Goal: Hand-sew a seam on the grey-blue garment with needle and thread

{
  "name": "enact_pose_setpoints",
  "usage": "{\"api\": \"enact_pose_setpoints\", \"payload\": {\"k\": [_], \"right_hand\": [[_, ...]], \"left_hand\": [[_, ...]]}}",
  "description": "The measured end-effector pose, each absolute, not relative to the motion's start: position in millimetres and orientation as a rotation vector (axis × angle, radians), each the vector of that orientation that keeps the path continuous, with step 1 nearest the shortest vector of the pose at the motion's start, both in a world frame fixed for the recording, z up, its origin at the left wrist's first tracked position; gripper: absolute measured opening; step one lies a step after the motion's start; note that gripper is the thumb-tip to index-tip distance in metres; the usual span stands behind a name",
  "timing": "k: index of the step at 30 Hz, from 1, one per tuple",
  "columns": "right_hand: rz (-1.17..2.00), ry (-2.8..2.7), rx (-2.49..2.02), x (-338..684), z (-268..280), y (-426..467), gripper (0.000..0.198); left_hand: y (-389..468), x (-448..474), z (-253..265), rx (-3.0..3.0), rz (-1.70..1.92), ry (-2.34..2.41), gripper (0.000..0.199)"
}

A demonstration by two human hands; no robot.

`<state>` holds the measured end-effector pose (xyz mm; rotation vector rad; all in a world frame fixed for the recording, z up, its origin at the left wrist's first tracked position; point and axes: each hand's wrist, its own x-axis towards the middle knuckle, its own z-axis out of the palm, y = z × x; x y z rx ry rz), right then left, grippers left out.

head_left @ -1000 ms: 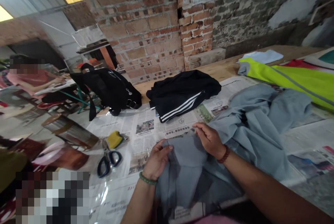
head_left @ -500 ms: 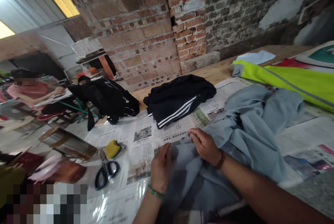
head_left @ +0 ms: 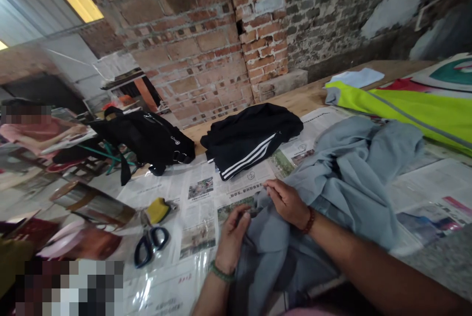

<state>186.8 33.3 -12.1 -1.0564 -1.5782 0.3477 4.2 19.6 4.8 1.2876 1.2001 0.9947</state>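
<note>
A grey cloth garment [head_left: 354,158] lies bunched across the newspaper-covered table and drapes toward my body. My right hand [head_left: 287,203], with a red bead bracelet at the wrist, pinches an edge of it between thumb and fingertips. Just to the left, my left hand [head_left: 232,237], wearing a green bracelet, is beside the cloth with its fingers loosely curved and the thumb apart from them. I see nothing held in it. Dark-handled scissors [head_left: 150,244] lie left of my left hand, near a yellow sponge-like piece [head_left: 158,210].
Black clothing with white stripes [head_left: 254,141] and a black bag [head_left: 151,139] lie at the back. A metal cylinder [head_left: 92,203] stands tilted in view at left. A fluorescent yellow garment [head_left: 401,109] lies at right. A person [head_left: 40,129] sits at far left before the brick wall [head_left: 177,41].
My left hand has turned slightly and its fingers have loosened beside the cloth. My right hand keeps its pinch on the grey garment. The view has shifted a little.
</note>
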Motion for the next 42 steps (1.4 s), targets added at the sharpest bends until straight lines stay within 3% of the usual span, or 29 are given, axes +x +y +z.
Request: {"api": "enact_pose_setpoints", "payload": {"k": [10, 18, 24, 29, 42], "right_hand": [[0.669, -1.127, -0.983, 196, 18, 25, 0.016], [1.278, -0.971, -0.531, 235, 58, -34, 0.013], [1.859, -1.114, -0.922, 211, 20, -55, 0.030], [1.723, -1.222, -1.278, 175, 8, -49, 0.030], [1.642, -1.109, -1.308, 159, -2, -43, 0.027]], "left_hand": [[17, 2, -2, 1.329, 0.931, 1.219, 0.010], [14, 2, 3, 1.280, 0.944, 1.172, 0.015], [13, 2, 2, 1.253, 0.976, 1.155, 0.015], [13, -1, -2, 1.266, 0.970, 1.161, 0.014], [9, 1, 6, 1.351, 0.875, 1.161, 0.015]]}}
